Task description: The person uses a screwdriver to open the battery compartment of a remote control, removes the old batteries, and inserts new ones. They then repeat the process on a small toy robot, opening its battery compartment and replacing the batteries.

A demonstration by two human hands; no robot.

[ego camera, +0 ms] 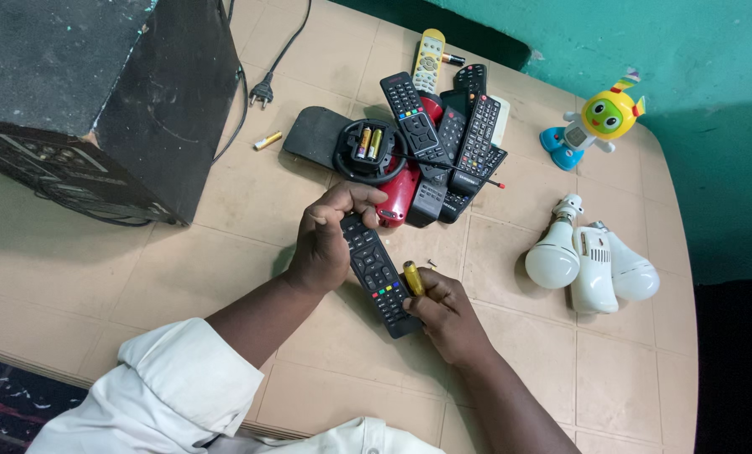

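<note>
My left hand (327, 238) grips the upper end of a black remote control (376, 273) that lies across the beige table (225, 277). The remote's lower end rests in my right hand (448, 315), which also holds a yellow-handled screwdriver (413, 278) against the remote's side. A tiny screw (431, 263) lies on the table just beyond my right hand.
A pile of remotes (443, 134) lies beyond my hands, with a black open case holding two batteries (368, 143). A loose battery (268, 140), a plug and cord (262, 91), a black speaker box (99, 92), three white bulbs (590, 261) and a toy robot (594, 122) are around.
</note>
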